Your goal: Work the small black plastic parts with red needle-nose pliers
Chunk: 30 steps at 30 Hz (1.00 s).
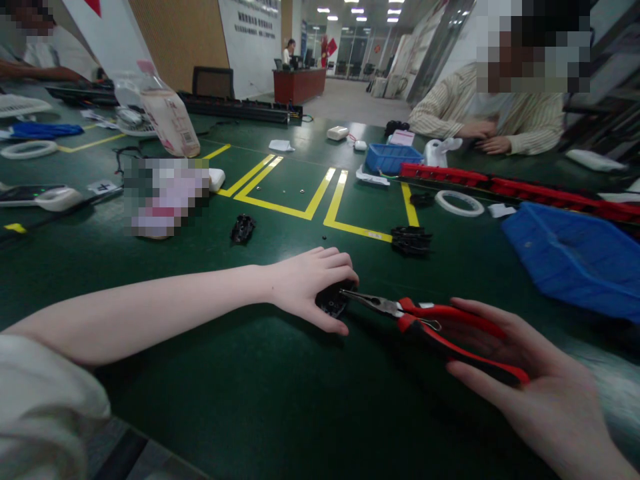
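My left hand (313, 287) is closed around a small black plastic part (334, 301) on the green tabletop, thumb on the near side and fingers over the far side. In my right hand (540, 373) are needle-nose pliers (410, 312) with red and black handles. Their tips point left and reach the black part; whether they pinch something there is too small to tell. Beyond my left hand lies another black part (243, 229). A similar black piece (411, 241) sits farther right, by the yellow tape.
A blue bin (575, 257) stands at the right, with a smaller blue basket (393, 158) farther back. Long red strips (520, 190) run along the right. A drink bottle (170, 117) stands back left. A person in a striped sleeve (445, 107) sits across the table.
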{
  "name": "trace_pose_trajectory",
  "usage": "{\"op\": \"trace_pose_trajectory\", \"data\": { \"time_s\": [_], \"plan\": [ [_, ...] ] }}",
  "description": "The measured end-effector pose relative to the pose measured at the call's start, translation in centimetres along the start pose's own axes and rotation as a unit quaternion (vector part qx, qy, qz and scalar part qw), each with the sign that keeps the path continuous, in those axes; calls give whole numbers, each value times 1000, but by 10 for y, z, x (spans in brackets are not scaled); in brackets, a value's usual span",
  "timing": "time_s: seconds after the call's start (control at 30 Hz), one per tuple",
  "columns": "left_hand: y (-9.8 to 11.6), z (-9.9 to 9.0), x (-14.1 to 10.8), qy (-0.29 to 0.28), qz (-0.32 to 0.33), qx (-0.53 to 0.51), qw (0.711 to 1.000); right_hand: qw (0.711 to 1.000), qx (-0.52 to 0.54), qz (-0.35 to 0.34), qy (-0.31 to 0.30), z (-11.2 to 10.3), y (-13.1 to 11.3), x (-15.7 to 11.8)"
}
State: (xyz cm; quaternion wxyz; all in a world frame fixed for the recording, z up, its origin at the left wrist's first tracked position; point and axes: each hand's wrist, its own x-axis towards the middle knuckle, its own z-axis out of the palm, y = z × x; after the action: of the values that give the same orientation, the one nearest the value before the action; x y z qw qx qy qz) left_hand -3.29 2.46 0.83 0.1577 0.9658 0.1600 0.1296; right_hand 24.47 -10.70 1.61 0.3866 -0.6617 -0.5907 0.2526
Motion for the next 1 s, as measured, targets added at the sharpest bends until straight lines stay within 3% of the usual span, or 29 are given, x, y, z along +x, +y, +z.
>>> {"op": "trace_pose_trajectory", "data": {
  "time_s": [0.2,0.43,0.53,0.83,1.0],
  "plan": [
    [-3,1,0,0,-3,-15,1000,996,-49,-75,11,-1,2,-3],
    [-2,3,1,10,-13,-20,1000,999,-15,0,-41,-3,2,7],
    [-1,4,1,11,-22,-26,999,999,14,16,-32,-3,2,10],
    [-4,-1,3,7,-27,-78,997,999,-3,-20,-46,-9,6,9],
    [-1,1,2,28,-33,-58,997,998,-25,-33,-53,-10,10,12]
  ]
}}
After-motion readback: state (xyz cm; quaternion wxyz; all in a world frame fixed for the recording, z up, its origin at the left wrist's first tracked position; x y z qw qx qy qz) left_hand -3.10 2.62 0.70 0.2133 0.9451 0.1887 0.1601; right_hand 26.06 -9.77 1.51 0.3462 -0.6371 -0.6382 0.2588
